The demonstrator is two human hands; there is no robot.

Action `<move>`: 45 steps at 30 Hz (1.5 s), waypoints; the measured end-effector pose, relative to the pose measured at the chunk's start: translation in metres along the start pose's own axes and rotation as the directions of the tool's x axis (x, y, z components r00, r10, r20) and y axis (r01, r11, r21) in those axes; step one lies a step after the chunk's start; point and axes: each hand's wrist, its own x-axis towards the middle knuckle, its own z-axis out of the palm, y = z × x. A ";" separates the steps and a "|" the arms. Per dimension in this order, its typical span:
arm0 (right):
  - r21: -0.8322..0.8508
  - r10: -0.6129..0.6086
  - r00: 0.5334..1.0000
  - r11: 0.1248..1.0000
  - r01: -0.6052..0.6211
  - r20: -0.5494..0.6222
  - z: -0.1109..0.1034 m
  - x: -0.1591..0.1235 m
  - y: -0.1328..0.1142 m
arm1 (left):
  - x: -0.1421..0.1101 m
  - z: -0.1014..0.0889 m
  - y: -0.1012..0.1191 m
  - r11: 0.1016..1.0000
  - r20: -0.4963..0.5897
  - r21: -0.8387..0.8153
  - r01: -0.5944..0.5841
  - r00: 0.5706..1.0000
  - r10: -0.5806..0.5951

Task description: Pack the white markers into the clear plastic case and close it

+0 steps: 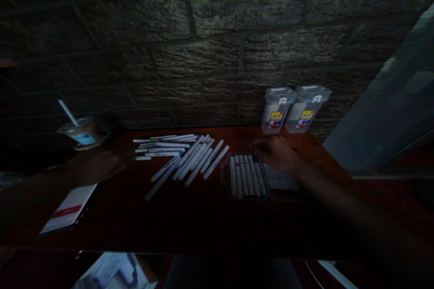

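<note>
The scene is very dark. My right hand (276,152) reaches over the far end of a clear plastic marker case (246,176) that lies open on the red-brown table (190,216); several white markers lie side by side in it. Its fingers are blurred and dim. A loose pile of white markers (185,156) with coloured caps lies to the left of the case. My left hand (111,165) rests low on the table left of that pile, barely visible in the shadow.
Two upright clear marker boxes (293,108) with labels stand at the back right against a dark stone wall. An iced drink cup with a straw (81,132) sits at the far left. A white card with a red stripe (69,207) lies near the front left edge.
</note>
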 end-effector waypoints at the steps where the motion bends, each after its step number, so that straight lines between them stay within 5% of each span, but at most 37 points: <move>1: -0.004 -0.001 1.000 1.000 0.001 -0.009 -0.001 0.000 0.000 | 0.003 -0.005 0.009 1.000 0.038 0.006 0.011 0.999 -0.011; 3: -0.006 -0.001 1.000 1.000 0.001 -0.027 -0.002 0.000 0.000 | 0.013 -0.010 0.038 0.998 0.065 -0.066 -0.015 0.998 0.019; 7: 0.002 0.013 0.998 1.000 -0.013 -0.063 -0.004 0.000 -0.002 | 0.039 0.002 0.122 0.903 -0.046 -0.429 -0.026 0.999 0.007; 12: 0.024 0.030 0.995 0.999 -0.028 -0.095 -0.004 0.000 -0.004 | 0.074 0.046 0.211 0.579 -0.025 -0.813 0.059 0.990 -0.137; 17: 0.101 0.044 0.995 0.994 -0.035 -0.086 -0.001 -0.003 -0.014 | 0.093 0.098 0.255 0.172 0.022 -0.984 0.040 0.994 -0.104; 22: 0.430 0.083 0.994 0.896 -0.107 0.075 0.004 -0.011 -0.034 | 0.090 0.118 0.259 -0.002 0.034 -0.999 0.034 0.997 -0.069; 26: 0.600 0.019 0.987 0.792 -0.111 0.157 0.015 -0.016 -0.046 | 0.085 0.115 0.249 -0.038 0.014 -0.999 0.010 0.993 -0.116; 39: 0.737 0.201 0.965 0.625 -0.259 0.169 0.010 -0.011 -0.042 | 0.088 0.109 0.240 -0.074 -0.059 -0.994 -0.076 0.977 -0.203; 45: 0.865 0.322 0.940 0.433 -0.251 0.112 0.009 -0.006 -0.035 | 0.087 0.108 0.238 -0.168 -0.031 -0.984 -0.057 0.988 -0.153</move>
